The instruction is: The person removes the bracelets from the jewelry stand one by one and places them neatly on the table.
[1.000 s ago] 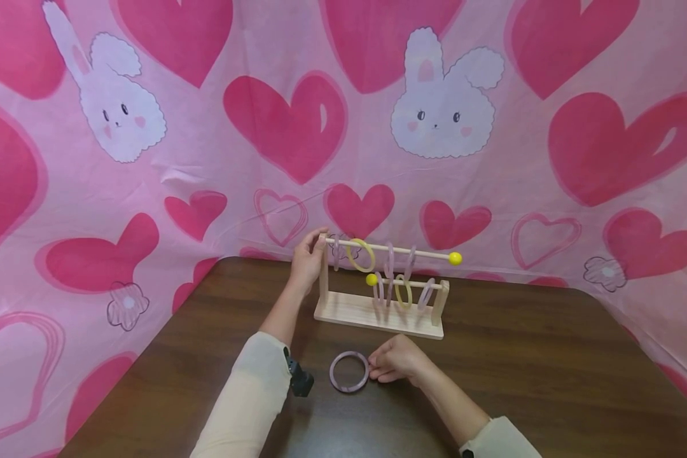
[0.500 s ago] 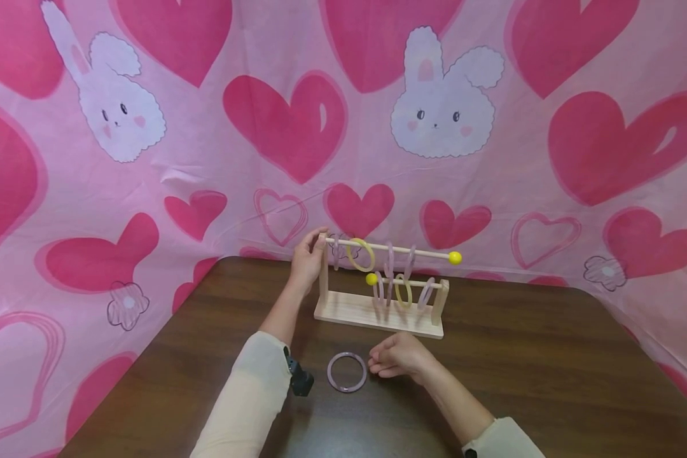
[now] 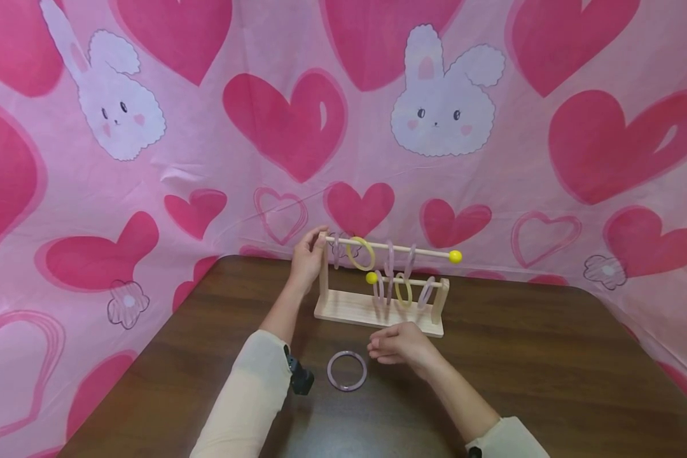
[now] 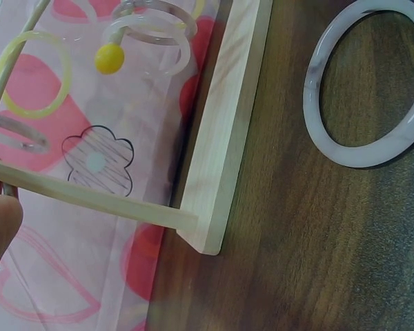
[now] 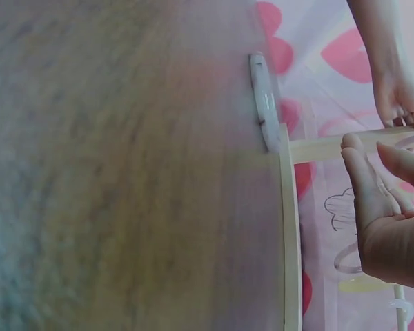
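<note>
A wooden bangle rack (image 3: 349, 306) stands on the table, with purple and yellow bangles hanging from its two bars. At the top of its left post, my left hand (image 3: 308, 262) grips the wood; the post hides part of the fingers. A pale purple marbled bangle (image 3: 348, 388) lies flat on the table in front of the rack, large in the left wrist view as well (image 4: 314, 103). My right hand (image 3: 405, 346) hovers between that bangle and the rack's base, touching neither. Its fingers are loosely bent and hold nothing; in the right wrist view, thumb and fingers (image 5: 362, 183) stand apart.
Yellow balls cap the free ends of the upper bar (image 3: 455, 256) and the lower bar (image 3: 372, 278). A pink cloth (image 3: 366, 152) with hearts and rabbits hangs behind the brown table (image 3: 549, 369). A small black device (image 3: 301, 380) sits on the left wrist.
My right hand has come off the bangle's right edge and moved away toward the rack. The bangle shifted slightly left, then stayed put. My left hand keeps its place on the post.
</note>
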Demonstrator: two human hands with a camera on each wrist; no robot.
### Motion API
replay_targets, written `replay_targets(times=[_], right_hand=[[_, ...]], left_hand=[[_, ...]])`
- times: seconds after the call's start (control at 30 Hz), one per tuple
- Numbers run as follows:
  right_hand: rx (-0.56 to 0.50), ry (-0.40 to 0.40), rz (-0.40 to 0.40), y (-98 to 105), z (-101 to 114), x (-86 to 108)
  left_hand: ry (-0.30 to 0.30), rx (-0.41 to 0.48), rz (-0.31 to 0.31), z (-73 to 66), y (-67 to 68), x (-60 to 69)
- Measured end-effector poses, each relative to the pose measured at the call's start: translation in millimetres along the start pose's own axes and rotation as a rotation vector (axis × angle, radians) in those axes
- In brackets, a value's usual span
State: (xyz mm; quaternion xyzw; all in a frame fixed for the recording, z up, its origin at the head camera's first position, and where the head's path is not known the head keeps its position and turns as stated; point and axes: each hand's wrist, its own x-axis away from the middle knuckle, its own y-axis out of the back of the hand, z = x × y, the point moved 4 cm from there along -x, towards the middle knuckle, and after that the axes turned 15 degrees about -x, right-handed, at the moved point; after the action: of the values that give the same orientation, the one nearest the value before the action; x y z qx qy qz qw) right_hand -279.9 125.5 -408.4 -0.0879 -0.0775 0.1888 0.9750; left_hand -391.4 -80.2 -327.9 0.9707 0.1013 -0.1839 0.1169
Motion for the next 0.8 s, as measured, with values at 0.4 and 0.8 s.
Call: replay_targets(times=[0.4,0.8], right_hand=[[-0.056,0.095,-0.052,-1,14,0.8],[-0.107,0.192,-0.161,4,28,-1.5]], left_hand=[[-0.006,-0.007,-0.006,-0.1,-0.3,0.4],[-0.019,-0.01,-0.01,-0.3,0.0,0.2]])
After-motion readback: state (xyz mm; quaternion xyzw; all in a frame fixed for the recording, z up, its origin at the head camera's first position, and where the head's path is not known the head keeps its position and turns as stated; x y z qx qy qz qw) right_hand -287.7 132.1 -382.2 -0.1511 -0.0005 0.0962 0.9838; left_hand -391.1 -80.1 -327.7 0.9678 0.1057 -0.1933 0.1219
